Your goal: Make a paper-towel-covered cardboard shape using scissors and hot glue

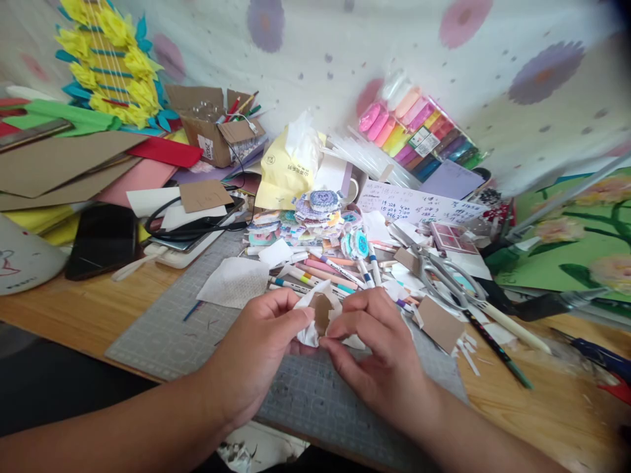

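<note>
Between my two hands is a small piece of brown cardboard (323, 313) with white tissue paper (309, 334) folded round its edges. My left hand (266, 328) pinches the left side of it between thumb and fingers. At the right edge, the thumb and fingertips of my right hand (377, 341) pinch the paper near the cardboard's lower corner. Both hands are above the grey cutting mat (197, 341). Just beyond them lie several markers (340, 269), and a white textured tissue sheet (236, 281) rests to the left.
Scissors (444, 272) and cardboard scraps (440, 323) lie on the right. Behind the markers rises a pile of colourful paper pieces (320, 217). A black phone (103, 240) lies at left, near a cardboard box (207, 125). A yellow tissue pack (288, 171) stands at the back.
</note>
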The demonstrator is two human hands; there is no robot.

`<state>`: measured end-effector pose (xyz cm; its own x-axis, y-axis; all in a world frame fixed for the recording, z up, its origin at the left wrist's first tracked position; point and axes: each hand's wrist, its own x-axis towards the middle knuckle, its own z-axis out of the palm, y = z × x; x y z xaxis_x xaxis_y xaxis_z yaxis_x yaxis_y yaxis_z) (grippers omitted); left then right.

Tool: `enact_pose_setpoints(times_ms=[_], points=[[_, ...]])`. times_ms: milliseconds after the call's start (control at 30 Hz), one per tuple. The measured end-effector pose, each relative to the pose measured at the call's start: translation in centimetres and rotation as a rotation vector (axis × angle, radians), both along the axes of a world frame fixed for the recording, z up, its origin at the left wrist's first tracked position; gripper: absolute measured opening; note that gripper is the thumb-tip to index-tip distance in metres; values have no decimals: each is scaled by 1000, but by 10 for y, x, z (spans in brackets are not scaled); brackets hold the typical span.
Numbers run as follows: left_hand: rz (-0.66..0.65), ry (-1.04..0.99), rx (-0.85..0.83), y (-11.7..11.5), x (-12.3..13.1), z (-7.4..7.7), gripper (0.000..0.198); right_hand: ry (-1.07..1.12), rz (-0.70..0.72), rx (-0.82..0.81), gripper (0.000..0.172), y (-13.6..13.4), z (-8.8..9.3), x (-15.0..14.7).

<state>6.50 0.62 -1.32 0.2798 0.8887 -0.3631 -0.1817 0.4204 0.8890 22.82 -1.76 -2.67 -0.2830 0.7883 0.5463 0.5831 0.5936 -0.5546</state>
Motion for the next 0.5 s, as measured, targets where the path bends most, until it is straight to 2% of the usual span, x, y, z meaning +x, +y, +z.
enact_pose_setpoints(times_ms=[67,167,267,333,400,500], points=[[-26,83,50,0,0,0,25,48,-99,-84,25,1,-1,-3],[-110,297,187,1,-2,1,24,105,-220,-216,49,3,-1,-6],[-134,395,233,1,-3,2,26,105,-211,-239,61,4,-2,-3],[-104,312,196,1,-2,2,25,126,-108,-198,65,4,-2,2],[-70,134,117,1,-1,0,24,257,1,-215,65,6,-3,9],[-44,-124,-11,2,-1,-2,18,578,102,-473,48,11,-4,15]])
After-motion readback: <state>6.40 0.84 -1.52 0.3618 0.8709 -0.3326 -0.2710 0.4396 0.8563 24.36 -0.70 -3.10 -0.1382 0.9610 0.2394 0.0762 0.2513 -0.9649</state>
